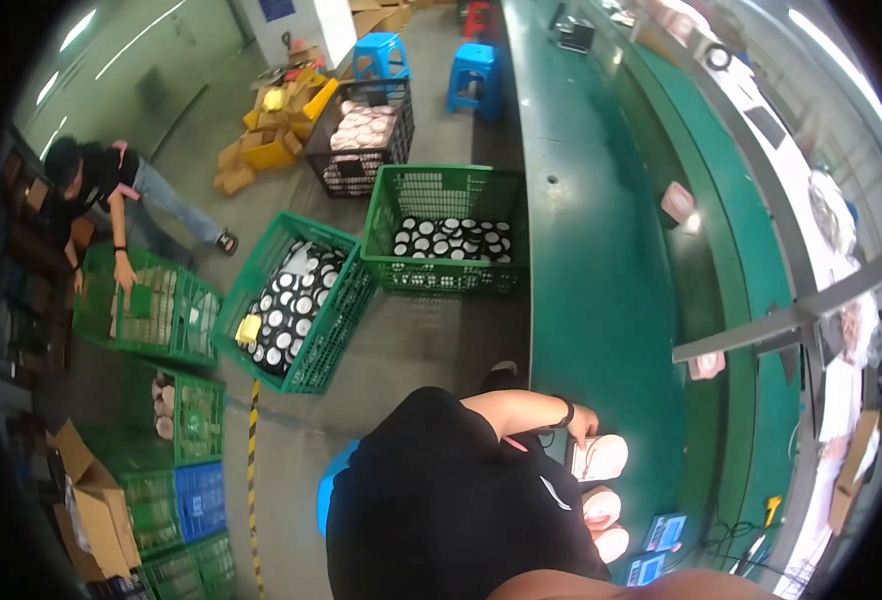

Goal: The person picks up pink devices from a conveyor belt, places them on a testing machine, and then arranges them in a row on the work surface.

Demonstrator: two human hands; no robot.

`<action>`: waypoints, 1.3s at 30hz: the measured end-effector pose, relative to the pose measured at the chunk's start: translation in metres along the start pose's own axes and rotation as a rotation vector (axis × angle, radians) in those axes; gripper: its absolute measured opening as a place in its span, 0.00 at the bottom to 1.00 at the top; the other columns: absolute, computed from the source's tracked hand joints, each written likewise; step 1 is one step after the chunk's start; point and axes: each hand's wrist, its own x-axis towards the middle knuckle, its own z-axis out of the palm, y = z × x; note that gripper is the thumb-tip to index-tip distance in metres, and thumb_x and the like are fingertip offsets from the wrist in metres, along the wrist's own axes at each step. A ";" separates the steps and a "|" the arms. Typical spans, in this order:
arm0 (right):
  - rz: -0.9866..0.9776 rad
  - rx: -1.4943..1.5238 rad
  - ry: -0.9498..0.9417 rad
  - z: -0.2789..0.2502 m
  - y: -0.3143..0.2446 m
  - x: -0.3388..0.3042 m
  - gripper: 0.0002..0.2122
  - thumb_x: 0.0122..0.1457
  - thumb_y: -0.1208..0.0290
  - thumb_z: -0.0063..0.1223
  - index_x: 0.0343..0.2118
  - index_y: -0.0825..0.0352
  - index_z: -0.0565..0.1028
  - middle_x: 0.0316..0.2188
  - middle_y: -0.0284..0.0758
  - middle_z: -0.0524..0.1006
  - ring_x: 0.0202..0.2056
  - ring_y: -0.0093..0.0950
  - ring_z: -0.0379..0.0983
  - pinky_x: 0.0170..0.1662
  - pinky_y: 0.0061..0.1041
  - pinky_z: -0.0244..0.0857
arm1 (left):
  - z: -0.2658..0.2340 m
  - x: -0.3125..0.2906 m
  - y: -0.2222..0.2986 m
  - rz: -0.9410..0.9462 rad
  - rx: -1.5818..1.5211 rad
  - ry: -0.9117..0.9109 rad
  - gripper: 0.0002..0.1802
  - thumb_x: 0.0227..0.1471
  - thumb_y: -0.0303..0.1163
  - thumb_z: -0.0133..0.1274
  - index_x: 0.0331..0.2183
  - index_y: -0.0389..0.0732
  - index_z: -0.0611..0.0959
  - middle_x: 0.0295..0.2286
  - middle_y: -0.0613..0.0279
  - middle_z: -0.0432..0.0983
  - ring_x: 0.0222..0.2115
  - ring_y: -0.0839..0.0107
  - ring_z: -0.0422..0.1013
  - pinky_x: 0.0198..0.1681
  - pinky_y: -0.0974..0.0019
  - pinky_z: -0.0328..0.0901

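Observation:
My left hand [583, 424], with a dark band at its wrist, reaches over the green work surface at the lower right. Its fingers curl down, closed on the edge of a pale pink rounded piece [606, 458]. What the piece is, I cannot make out. Next to my chest, a dark flat object [556, 445] shows partly beside that hand. Two more pink rounded pieces, the nearer one [601, 508] and another [611, 544], lie just below. Bare skin of my right arm [661, 588] crosses the bottom edge; my right hand is out of the picture.
Two small blue devices [666, 532] and cables lie beyond the pink pieces. A grey metal bar [791, 315] crosses the belt line. Green crates [441, 275] of black-and-white round pieces stand on the floor. At the left, a co-worker [111, 190] handles another green crate [196, 315].

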 end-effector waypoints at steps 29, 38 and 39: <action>-0.034 -0.054 -0.354 -0.044 0.048 0.006 0.43 0.43 0.45 0.56 0.58 0.67 0.55 0.54 0.53 0.58 0.54 0.51 0.57 0.54 0.47 0.53 | -0.034 0.013 0.027 -0.259 -0.172 -0.188 0.26 0.35 0.44 0.68 0.29 0.32 0.78 0.22 0.57 0.79 0.22 0.69 0.77 0.25 0.71 0.71; -0.184 -0.035 -0.345 -0.045 0.042 0.003 0.42 0.45 0.45 0.54 0.58 0.68 0.55 0.55 0.53 0.58 0.56 0.51 0.54 0.56 0.48 0.51 | -0.047 0.007 0.025 -0.188 -0.093 -0.136 0.25 0.34 0.51 0.66 0.26 0.40 0.81 0.22 0.60 0.79 0.22 0.71 0.76 0.27 0.68 0.69; -0.125 -0.060 -0.330 -0.042 0.042 0.010 0.42 0.45 0.45 0.54 0.58 0.68 0.55 0.55 0.53 0.58 0.57 0.51 0.54 0.56 0.48 0.51 | -0.047 0.005 0.028 -0.167 -0.067 -0.091 0.24 0.34 0.51 0.65 0.26 0.41 0.81 0.21 0.61 0.78 0.22 0.71 0.76 0.27 0.66 0.69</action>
